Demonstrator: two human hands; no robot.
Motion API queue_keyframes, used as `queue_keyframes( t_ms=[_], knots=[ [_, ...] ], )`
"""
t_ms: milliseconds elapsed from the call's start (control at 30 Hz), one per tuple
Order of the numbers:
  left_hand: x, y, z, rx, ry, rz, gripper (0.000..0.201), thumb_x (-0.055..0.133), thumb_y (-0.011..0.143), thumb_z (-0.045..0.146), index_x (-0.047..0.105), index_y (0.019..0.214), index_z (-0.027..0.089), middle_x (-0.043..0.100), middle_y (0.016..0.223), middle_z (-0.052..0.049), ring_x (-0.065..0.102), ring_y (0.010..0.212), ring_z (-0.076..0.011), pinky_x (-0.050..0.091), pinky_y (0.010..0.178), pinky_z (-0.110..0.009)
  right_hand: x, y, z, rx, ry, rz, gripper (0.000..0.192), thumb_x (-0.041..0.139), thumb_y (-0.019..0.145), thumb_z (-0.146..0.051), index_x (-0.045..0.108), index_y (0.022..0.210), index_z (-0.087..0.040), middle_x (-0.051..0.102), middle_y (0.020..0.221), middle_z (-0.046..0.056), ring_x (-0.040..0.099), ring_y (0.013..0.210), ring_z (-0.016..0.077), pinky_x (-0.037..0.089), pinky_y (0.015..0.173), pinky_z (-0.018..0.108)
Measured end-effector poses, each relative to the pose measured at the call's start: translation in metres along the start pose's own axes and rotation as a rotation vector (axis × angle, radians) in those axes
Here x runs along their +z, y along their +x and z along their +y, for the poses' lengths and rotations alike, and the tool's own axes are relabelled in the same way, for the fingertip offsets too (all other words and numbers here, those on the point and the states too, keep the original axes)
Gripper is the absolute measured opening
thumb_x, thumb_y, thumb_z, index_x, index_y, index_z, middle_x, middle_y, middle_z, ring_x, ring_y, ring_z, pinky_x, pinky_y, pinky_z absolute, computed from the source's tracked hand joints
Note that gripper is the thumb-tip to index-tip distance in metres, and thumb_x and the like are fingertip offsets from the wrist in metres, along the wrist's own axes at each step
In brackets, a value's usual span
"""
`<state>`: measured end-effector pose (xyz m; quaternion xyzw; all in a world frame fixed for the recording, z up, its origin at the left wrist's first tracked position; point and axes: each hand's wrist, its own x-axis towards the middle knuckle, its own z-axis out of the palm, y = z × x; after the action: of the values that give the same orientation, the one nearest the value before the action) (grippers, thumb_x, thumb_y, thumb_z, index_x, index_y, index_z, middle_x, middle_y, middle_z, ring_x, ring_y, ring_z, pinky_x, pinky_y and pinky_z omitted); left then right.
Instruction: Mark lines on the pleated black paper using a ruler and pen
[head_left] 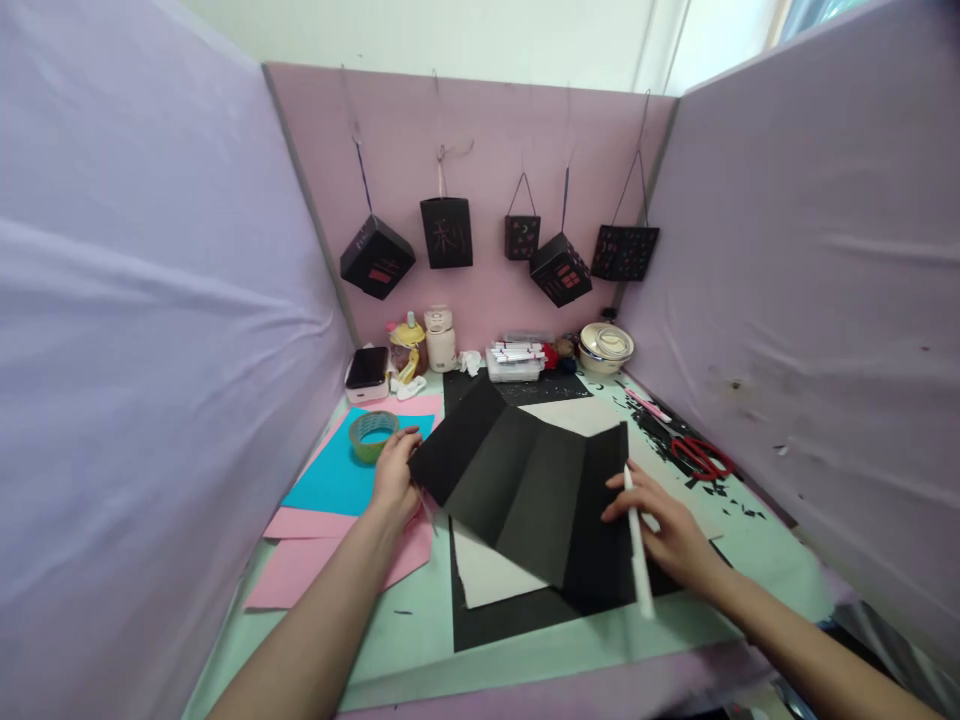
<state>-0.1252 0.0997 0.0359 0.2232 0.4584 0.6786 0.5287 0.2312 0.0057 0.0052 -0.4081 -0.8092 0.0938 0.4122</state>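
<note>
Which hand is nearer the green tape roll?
Left. The left hand sits just right of the green tape roll, at the folded black paper's left edge. The right hand is far off, across that paper.

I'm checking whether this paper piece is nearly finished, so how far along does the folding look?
Done: the black sheet already shows several parallel creases dividing it into panels. In hand: the left hand holds its left edge, and the right hand, gripping a white pen, presses its right panel. Left: the sheet lies open, not closed into a box like the black lanterns hanging behind.
</note>
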Motion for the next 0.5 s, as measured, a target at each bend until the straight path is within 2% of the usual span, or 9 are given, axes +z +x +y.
queue_keyframes(
  t_ms=[100, 200, 300, 367, 433, 500],
  knots=[
    [0.001, -0.001, 0.001, 0.016, 0.018, -0.011, 0.032, 0.068, 0.056, 0.014, 0.056, 0.086, 0.016, 0.044, 0.053, 0.01, 0.034, 0.037, -0.0014, 0.024, 0.038, -0.014, 0.0, 0.02, 0.033, 0.247, 0.181, 0.092, 0.007, 0.055, 0.079, -0.019, 0.059, 0.079, -0.024, 0.068, 0.074, 0.003, 0.062, 0.105, 0.0245, 0.04, 0.104, 0.049],
    [0.002, -0.004, 0.003, 0.05, 0.039, -0.001, 0.032, 0.067, 0.059, 0.016, 0.054, 0.087, 0.017, 0.039, 0.055, 0.012, 0.028, 0.037, -0.0008, 0.017, 0.036, -0.015, 0.006, 0.042, 0.059, 0.4, 0.356, 0.147, 0.01, 0.061, 0.075, -0.025, 0.056, 0.083, -0.024, 0.07, 0.071, 0.004, 0.061, 0.11, 0.0275, 0.046, 0.094, 0.047],
    [0.003, -0.007, 0.007, 0.138, 0.054, 0.046, 0.03, 0.064, 0.063, 0.017, 0.052, 0.09, 0.02, 0.038, 0.059, 0.011, 0.028, 0.041, -0.0019, 0.015, 0.037, -0.016, 0.012, 0.066, 0.073, 0.426, 0.457, 0.128, 0.015, 0.065, 0.072, -0.029, 0.057, 0.083, -0.023, 0.07, 0.072, 0.005, 0.066, 0.097, 0.0264, 0.049, 0.084, 0.041],
    [0.003, -0.01, 0.01, 0.282, 0.069, 0.071, 0.027, 0.063, 0.068, 0.018, 0.051, 0.092, 0.022, 0.038, 0.063, 0.01, 0.031, 0.044, -0.0027, 0.018, 0.038, -0.016, 0.015, 0.081, 0.078, 0.434, 0.495, 0.061, 0.015, 0.064, 0.074, -0.03, 0.058, 0.085, -0.022, 0.072, 0.077, 0.006, 0.068, 0.085, 0.0237, 0.05, 0.078, 0.038],
    [0.003, -0.013, 0.014, 0.442, 0.086, 0.07, 0.026, 0.062, 0.071, 0.018, 0.051, 0.094, 0.023, 0.04, 0.067, 0.009, 0.031, 0.046, -0.0032, 0.02, 0.038, -0.016, 0.018, 0.093, 0.083, 0.423, 0.523, -0.01, 0.015, 0.064, 0.074, -0.031, 0.058, 0.084, -0.022, 0.073, 0.078, 0.006, 0.068, 0.089, 0.0238, 0.05, 0.079, 0.037],
    [0.004, -0.016, 0.015, 0.541, 0.116, 0.051, 0.027, 0.062, 0.073, 0.018, 0.051, 0.097, 0.023, 0.042, 0.071, 0.008, 0.03, 0.046, -0.0031, 0.021, 0.038, -0.016, 0.023, 0.099, 0.088, 0.427, 0.545, -0.06, 0.013, 0.063, 0.074, -0.031, 0.057, 0.081, -0.022, 0.073, 0.077, 0.006, 0.067, 0.097, 0.0246, 0.05, 0.08, 0.036]
  ],
)
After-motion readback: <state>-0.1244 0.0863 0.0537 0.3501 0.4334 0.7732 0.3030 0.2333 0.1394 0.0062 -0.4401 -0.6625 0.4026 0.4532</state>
